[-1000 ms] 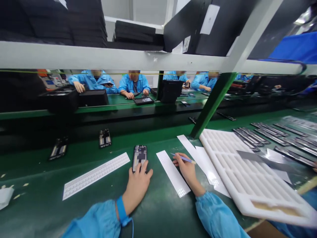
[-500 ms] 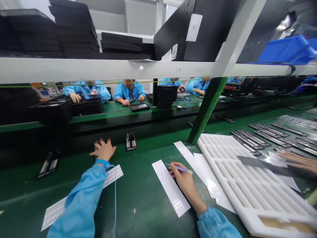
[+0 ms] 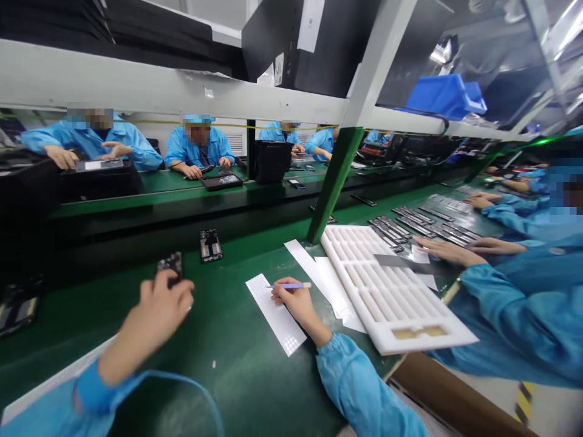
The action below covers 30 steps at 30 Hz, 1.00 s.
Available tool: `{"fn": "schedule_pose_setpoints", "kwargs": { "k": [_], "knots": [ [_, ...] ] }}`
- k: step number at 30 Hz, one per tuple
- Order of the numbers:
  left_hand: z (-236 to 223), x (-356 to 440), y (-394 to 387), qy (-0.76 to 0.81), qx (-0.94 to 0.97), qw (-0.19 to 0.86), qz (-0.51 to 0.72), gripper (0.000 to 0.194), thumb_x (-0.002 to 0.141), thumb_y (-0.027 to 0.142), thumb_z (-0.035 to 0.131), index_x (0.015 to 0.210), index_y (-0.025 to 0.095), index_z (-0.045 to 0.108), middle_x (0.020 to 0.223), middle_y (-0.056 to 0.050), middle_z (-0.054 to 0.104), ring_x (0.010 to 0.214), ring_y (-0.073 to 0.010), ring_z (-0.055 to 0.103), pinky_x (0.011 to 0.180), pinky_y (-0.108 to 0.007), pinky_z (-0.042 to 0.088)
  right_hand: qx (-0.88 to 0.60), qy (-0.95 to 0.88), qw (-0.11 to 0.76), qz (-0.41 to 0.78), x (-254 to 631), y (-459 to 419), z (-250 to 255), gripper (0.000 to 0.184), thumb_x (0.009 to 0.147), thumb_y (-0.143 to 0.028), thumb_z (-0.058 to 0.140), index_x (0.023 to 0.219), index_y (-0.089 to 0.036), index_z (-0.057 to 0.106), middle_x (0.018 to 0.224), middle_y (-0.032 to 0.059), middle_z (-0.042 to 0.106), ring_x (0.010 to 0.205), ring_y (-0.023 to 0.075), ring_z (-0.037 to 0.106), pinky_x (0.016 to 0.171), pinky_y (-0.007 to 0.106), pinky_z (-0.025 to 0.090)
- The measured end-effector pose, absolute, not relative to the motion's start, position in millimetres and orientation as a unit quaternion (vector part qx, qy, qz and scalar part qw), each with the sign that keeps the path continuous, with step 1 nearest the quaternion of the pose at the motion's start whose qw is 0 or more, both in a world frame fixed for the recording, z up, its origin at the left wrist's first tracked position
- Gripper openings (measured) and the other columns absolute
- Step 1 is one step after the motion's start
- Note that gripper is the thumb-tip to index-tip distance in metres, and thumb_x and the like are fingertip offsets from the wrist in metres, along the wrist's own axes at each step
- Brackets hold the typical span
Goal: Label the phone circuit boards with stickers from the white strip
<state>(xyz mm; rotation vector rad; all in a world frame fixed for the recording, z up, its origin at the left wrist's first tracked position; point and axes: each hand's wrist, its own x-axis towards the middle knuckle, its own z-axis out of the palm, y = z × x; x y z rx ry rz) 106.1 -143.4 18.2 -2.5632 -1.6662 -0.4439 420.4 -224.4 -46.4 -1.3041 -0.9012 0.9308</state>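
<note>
Phone frame (image 3: 170,264) clamped in left hand (image 3: 159,303); right hand (image 3: 294,301) grips pen (image 3: 291,285).

a long green workbench (image 3: 255,358) is running through the room under a grey shelf beam (image 3: 182,91), which a slanted green post (image 3: 334,182) is propping up. black trays (image 3: 150,36) are sitting stacked overhead, and ceiling light is glaring at upper right.

Green bench mat (image 3: 237,358) — on it a white dotted sticker strip (image 3: 276,314), beside it a white ribbed foam tray (image 3: 387,291); sleeves (image 3: 359,388) light blue.
</note>
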Motion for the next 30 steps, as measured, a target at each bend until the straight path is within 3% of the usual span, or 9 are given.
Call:
{"fn": "schedule_pose_setpoints", "kwargs": {
  "k": [3, 6, 10, 12, 15, 19, 30],
  "knots": [
    [-3.1, 144.8, -220.3, -0.432, -0.887, 0.074, -0.145, 0.029, 0.091, 0.035, 0.044, 0.102, 0.032, 0.071, 0.123, -0.012, 0.051, 0.101, -0.0312, 0.049, 0.05, -0.028, 0.05, -0.569, -0.393, 0.591, 0.415, 423.6, -223.6, -49.0, 0.032, 0.07, -0.041, 0.074, 0.082, -0.012, 0.067, 0.068, 0.0066, 0.071, 0.058, 0.0187, 0.07, 0.05, 0.025, 0.056],
    [-19.4, 176.6, -257.8, -0.397, -0.903, 0.103, -0.125, 0.028, 0.089, 0.025, 0.048, 0.103, 0.032, 0.071, 0.12, -0.013, 0.056, 0.099, -0.0312, 0.052, 0.041, -0.021, 0.044, -0.574, -0.405, 0.564, 0.434, 428.4, -222.8, -53.9, 0.024, 0.07, -0.033, 0.072, 0.08, -0.012, 0.067, 0.067, 0.0066, 0.071, 0.058, 0.0175, 0.07, 0.05, 0.023, 0.055],
    [-24.0, 202.6, -250.8, -0.399, -0.909, 0.099, -0.074, 0.033, 0.092, 0.031, 0.051, 0.122, 0.032, 0.065, 0.123, -0.014, 0.059, 0.101, -0.0333, 0.056, 0.049, -0.033, 0.054, -0.588, -0.401, 0.538, 0.452, 431.7, -221.7, -57.8, 0.017, 0.069, -0.026, 0.068, 0.078, -0.012, 0.066, 0.067, 0.005, 0.071, 0.059, 0.0168, 0.07, 0.05, 0.022, 0.055],
    [-22.4, 212.4, -238.3, -0.404, -0.905, 0.102, -0.08, 0.037, 0.094, 0.034, 0.051, 0.129, 0.03, 0.061, 0.13, -0.014, 0.057, 0.109, -0.0354, 0.054, 0.064, -0.045, 0.057, -0.587, -0.398, 0.538, 0.455, 431.5, -221.3, -57.5, 0.016, 0.069, -0.025, 0.067, 0.079, -0.013, 0.066, 0.068, 0.0047, 0.071, 0.059, 0.0166, 0.07, 0.051, 0.022, 0.055],
    [-26.6, 223.7, -220.2, -0.361, -0.92, 0.084, -0.123, 0.04, 0.095, 0.039, 0.049, 0.133, 0.03, 0.058, 0.138, -0.01, 0.054, 0.125, -0.0352, 0.048, 0.095, -0.06, 0.045, -0.583, -0.397, 0.543, 0.456, 430.6, -221.6, -56.2, 0.016, 0.071, -0.026, 0.066, 0.08, -0.014, 0.066, 0.069, 0.0048, 0.072, 0.061, 0.0163, 0.071, 0.052, 0.021, 0.055],
    [-45.6, 228.2, -204.8, -0.321, -0.934, 0.032, -0.151, 0.042, 0.096, 0.042, 0.045, 0.135, 0.03, 0.056, 0.142, -0.005, 0.053, 0.134, -0.0326, 0.042, 0.109, -0.061, 0.031, -0.587, -0.399, 0.54, 0.452, 430.1, -222.3, -55.9, 0.014, 0.071, -0.025, 0.066, 0.08, -0.014, 0.067, 0.069, 0.0044, 0.072, 0.061, 0.0155, 0.07, 0.052, 0.02, 0.054],
    [-53.9, 226.6, -202.9, -0.317, -0.932, 0.004, -0.178, 0.042, 0.094, 0.04, 0.047, 0.134, 0.03, 0.057, 0.141, -0.003, 0.054, 0.134, -0.0328, 0.043, 0.11, -0.06, 0.031, -0.591, -0.371, 0.547, 0.462, 430.3, -223.2, -54.7, 0.018, 0.072, -0.029, 0.068, 0.082, -0.014, 0.065, 0.07, 0.0053, 0.072, 0.06, 0.0167, 0.071, 0.051, 0.022, 0.054]
  ]
}}
